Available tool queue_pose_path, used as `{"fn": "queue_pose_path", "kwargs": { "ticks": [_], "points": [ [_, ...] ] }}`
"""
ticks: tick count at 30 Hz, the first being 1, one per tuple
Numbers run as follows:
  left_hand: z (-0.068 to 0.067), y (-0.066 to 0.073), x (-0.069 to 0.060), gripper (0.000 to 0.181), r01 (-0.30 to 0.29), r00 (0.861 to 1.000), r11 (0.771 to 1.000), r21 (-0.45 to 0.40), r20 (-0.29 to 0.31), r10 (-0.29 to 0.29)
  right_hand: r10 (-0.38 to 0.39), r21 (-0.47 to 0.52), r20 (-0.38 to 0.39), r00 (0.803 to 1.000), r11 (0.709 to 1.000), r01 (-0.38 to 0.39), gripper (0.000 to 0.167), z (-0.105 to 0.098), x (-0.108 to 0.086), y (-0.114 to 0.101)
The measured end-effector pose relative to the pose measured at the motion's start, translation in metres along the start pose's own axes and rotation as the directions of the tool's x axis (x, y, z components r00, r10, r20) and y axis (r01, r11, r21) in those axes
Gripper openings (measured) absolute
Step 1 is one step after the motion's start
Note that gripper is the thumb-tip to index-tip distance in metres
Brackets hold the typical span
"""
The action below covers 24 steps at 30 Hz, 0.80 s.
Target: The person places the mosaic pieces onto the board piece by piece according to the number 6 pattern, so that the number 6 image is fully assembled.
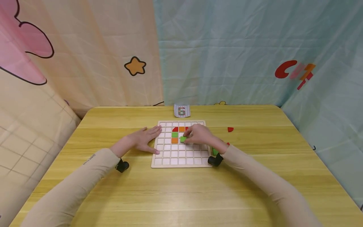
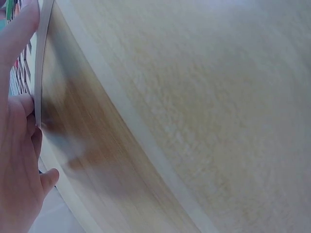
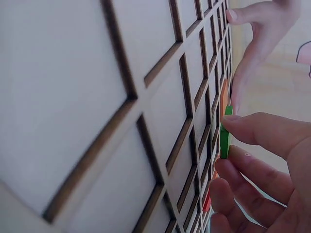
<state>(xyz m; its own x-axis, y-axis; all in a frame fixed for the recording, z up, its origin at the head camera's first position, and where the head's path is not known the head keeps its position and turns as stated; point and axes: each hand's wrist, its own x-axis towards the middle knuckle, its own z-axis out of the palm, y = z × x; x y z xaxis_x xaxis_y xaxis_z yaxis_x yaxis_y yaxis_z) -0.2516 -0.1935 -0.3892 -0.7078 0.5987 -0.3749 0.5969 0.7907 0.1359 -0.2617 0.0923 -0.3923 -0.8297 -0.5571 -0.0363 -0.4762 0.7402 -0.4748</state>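
Note:
A white grid board with a wooden frame lies on the table. My right hand pinches a green square piece between thumb and fingers over the board; in the right wrist view the green piece is tilted on edge in my right hand. My left hand lies with fingers spread on the board's left edge, also seen as the left hand in the left wrist view. Set in the grid are a green square, orange squares and a red rounded piece.
A small pattern card lies behind the board. To the right are a red piece and a green piece, partly hidden by the right wrist. Curtains hang behind the wooden table.

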Motion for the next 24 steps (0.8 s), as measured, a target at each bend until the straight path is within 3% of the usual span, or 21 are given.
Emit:
{"fn": "queue_pose_path", "kwargs": {
  "ticks": [24],
  "points": [
    [0.0004, -0.0013, 0.0014, 0.107, -0.002, 1.000, 1.000, 0.006, 0.004, 0.002, 0.049, 0.015, 0.031, 0.998, 0.999, -0.049, 0.024, 0.0050, 0.0026, -0.0023]
  ]
}}
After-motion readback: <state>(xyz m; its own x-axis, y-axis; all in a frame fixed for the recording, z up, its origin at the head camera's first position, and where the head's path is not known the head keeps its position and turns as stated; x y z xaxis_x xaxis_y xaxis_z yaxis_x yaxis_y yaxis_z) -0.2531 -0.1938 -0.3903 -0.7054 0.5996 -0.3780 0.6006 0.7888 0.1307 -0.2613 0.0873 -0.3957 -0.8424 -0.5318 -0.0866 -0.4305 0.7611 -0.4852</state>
